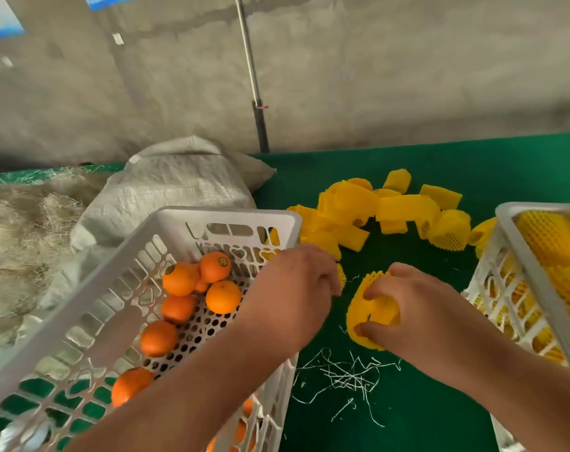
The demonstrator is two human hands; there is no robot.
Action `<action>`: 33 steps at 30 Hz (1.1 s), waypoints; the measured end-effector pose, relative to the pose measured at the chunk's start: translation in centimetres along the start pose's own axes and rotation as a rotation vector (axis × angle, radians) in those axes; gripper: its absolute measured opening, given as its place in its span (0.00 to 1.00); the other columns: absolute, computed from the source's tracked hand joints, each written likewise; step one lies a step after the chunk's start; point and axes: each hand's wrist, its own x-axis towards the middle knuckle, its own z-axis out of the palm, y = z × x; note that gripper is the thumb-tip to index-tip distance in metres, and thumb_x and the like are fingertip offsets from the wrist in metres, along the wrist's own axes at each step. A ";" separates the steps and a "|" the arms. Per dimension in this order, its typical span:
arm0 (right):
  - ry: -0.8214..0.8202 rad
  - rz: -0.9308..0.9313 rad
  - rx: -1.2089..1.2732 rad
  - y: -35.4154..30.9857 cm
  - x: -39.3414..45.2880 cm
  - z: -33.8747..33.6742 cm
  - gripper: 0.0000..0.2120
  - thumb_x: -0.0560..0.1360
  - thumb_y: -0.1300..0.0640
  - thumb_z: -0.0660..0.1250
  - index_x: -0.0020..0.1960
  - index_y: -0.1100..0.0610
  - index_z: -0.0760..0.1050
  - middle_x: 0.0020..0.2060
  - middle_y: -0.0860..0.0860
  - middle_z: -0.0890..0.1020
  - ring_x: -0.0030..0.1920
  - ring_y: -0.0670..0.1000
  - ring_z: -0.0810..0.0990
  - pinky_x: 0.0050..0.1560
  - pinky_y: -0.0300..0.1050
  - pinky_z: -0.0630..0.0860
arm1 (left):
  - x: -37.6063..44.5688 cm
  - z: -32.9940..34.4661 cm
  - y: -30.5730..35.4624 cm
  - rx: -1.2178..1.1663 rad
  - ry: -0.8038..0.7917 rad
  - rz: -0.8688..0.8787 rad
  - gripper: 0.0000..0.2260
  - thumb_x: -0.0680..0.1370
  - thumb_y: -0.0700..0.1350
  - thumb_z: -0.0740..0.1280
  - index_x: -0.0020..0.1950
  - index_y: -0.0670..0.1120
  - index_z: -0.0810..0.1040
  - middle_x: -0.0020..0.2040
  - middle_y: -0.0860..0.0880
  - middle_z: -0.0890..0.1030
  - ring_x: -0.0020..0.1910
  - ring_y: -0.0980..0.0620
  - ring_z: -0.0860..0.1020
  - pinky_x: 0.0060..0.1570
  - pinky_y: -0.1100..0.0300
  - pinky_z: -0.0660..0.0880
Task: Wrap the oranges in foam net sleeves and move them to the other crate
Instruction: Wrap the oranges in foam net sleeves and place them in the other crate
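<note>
Right hand grips a yellow foam net sleeve over the green worktop; left hand, fingers curled, grip unclear.

Crates: two, one left, one right. Bare oranges visible: seven or more. Hands: two. Sacks: one.

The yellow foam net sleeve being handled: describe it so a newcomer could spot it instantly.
Start at the green table, between the two white plastic crates. In that gap, nearer than the pile of loose yellow sleeves, the right hand grips one yellow foam net sleeve. It alone is held.
</note>
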 end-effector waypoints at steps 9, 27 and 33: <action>-0.125 0.024 -0.068 0.6 0.0 0.7 0.26 0.69 0.29 0.67 0.63 0.38 0.75 0.49 0.32 0.67 0.39 0.40 0.75 0.32 0.37 0.67 | 0.5 -0.5 -17.9 0.241 0.122 -0.650 0.12 0.81 0.45 0.66 0.63 0.47 0.79 0.53 0.49 0.82 0.43 0.55 0.76 0.40 0.59 0.75; -0.226 0.061 -0.128 0.7 0.0 0.9 0.27 0.68 0.27 0.66 0.64 0.36 0.74 0.55 0.26 0.62 0.38 0.38 0.76 0.30 0.35 0.67 | -1.1 4.6 -20.5 0.442 -0.028 -0.640 0.31 0.74 0.52 0.75 0.69 0.46 0.61 0.48 0.48 0.74 0.42 0.50 0.76 0.38 0.60 0.74; -0.212 0.047 -0.124 1.1 0.0 1.1 0.28 0.69 0.27 0.67 0.65 0.37 0.74 0.52 0.27 0.63 0.39 0.38 0.75 0.31 0.35 0.66 | 0.2 3.9 -19.3 -0.136 -0.220 -0.983 0.34 0.73 0.61 0.75 0.70 0.48 0.64 0.57 0.44 0.75 0.46 0.45 0.83 0.32 0.54 0.83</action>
